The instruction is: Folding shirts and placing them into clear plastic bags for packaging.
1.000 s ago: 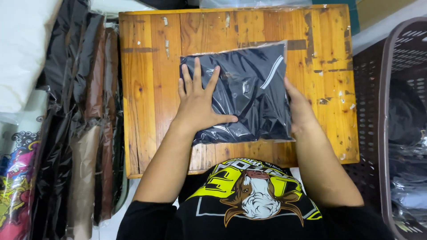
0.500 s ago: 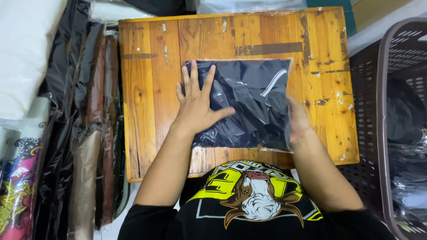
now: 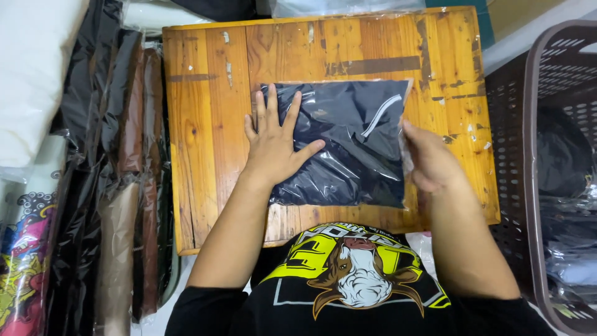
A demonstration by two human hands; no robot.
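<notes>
A dark folded garment in a clear plastic bag (image 3: 354,143) lies flat on a small worn wooden table (image 3: 205,124). My left hand (image 3: 277,143) rests flat on the bag's left part, fingers spread. At the bag's right edge, my right hand (image 3: 432,158) has its fingers curled around the plastic flap there.
A row of bagged dark and brown garments (image 3: 118,174) stands along the table's left side, with white bedding (image 3: 31,74) beyond it. To the right stands a brown plastic laundry basket (image 3: 535,124) holding more bagged clothes.
The bag has been straightened and now lies square on the table. My right hand has shifted up along its right edge. My left hand stays pressed on it.
</notes>
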